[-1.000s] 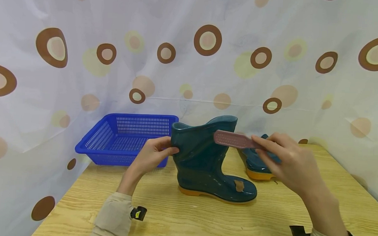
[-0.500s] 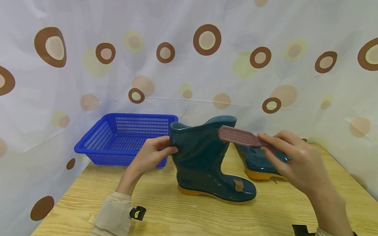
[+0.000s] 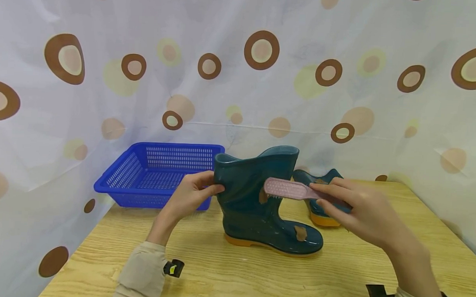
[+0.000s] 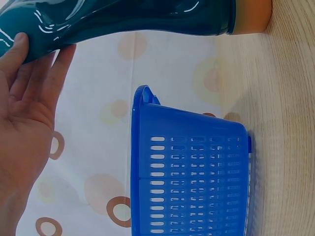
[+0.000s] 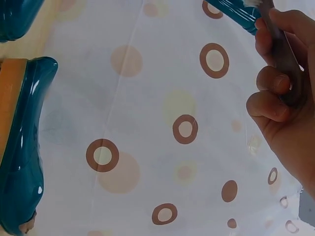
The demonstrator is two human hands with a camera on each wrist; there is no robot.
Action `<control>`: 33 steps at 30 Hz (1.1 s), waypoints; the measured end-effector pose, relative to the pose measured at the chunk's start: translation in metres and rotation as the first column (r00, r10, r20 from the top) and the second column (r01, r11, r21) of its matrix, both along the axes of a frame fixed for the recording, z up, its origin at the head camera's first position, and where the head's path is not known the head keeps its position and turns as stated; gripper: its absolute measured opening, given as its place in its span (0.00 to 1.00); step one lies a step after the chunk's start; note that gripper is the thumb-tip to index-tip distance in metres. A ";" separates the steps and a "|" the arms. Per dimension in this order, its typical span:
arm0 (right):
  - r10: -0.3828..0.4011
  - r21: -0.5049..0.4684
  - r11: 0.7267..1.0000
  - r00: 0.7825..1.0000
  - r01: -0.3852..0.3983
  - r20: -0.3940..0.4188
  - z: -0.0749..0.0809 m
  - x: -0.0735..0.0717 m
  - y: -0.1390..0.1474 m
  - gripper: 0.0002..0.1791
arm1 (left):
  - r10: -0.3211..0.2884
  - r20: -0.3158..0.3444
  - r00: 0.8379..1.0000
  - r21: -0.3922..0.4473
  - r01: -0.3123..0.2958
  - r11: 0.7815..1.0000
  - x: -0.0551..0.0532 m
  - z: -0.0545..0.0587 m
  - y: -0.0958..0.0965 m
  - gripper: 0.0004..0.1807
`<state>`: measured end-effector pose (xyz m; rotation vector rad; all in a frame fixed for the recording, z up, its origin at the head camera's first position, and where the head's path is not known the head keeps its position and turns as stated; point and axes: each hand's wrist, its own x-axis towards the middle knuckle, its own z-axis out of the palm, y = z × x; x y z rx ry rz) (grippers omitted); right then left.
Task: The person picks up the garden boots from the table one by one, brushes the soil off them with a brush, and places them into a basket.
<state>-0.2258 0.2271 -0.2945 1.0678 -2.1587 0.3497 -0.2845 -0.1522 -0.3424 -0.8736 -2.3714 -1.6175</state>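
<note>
A dark teal rain boot (image 3: 247, 210) with an orange sole stands upright on the table, toe to the right. My left hand (image 3: 191, 195) grips the back of its shaft near the top, thumb on the near side and the other fingers partly hidden behind. In my right hand (image 3: 363, 209) is a pink brush (image 3: 287, 188), held by its handle. Its bristled end lies at the boot's shaft, beside a brown dirt patch (image 3: 263, 196); contact is hard to tell. Another brown patch (image 3: 300, 233) marks the toe. In the right wrist view, fingers curl round the dark brush handle (image 5: 285, 61).
Behind the right hand lies a second teal boot (image 3: 325, 220), partly hidden, with brown dirt on it. A blue perforated basket (image 3: 157, 199) stands at the back left of the wooden table (image 3: 225, 279). A patterned curtain (image 3: 239, 100) hangs behind everything.
The brush moved right and slightly up, then left and down along the shaft. The brown patch on the shaft now shows beside it. My left hand and the boot have hardly moved.
</note>
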 end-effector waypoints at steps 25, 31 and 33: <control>0.050 0.027 0.998 0.949 -0.062 0.311 -0.006 0.004 -0.003 0.15 | 0.001 -0.014 1.000 -0.009 -0.002 1.000 0.000 0.000 0.000 0.14; 0.032 0.039 0.998 0.947 -0.046 0.321 -0.005 0.002 0.002 0.15 | 0.011 -0.009 1.000 -0.007 -0.011 1.000 0.000 0.000 0.000 0.14; 0.018 0.044 0.998 0.942 -0.035 0.335 -0.005 0.002 0.004 0.15 | 0.013 -0.009 1.000 -0.006 -0.013 1.000 0.000 0.000 -0.001 0.14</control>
